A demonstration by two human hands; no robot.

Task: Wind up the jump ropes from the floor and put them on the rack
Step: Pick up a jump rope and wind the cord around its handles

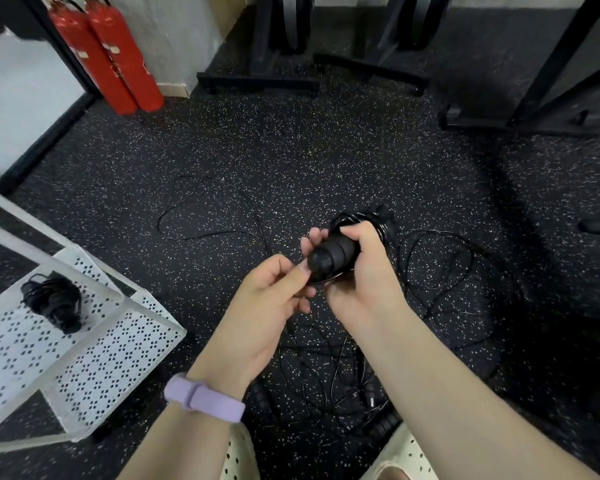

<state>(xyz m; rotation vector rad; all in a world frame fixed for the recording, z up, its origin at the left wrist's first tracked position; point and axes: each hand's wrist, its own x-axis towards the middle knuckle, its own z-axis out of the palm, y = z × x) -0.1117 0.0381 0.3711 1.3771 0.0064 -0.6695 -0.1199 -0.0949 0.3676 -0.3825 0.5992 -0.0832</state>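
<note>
Head view: near the centre of the frame, the right hand (357, 271) curls its fingers around a black jump-rope handle (333, 254), with wound black cord bunched at the handle's far end, toward 1 o'clock. The left hand (274, 292), at 9 o'clock of the handle and touching its near end, pinches thin cord between thumb and forefinger. A lilac wristband (203, 400) sits on the left wrist.

Loose black rope (437, 268) lies in tangled loops on the speckled rubber floor (291, 150), spreading from 3 o'clock of the hands round to 6 o'clock, where more handles show between the person's knees. A separate thin loop (201, 209) lies at 10 o'clock.

At 8 o'clock stands a white perforated rack (118, 341); a wound jump rope bundle (54, 303) rests on its shelf. Two red fire extinguishers (108, 53) lean by the wall at 11 o'clock. Black equipment stands (257, 77) line the far edge from 12 to 2 o'clock.
</note>
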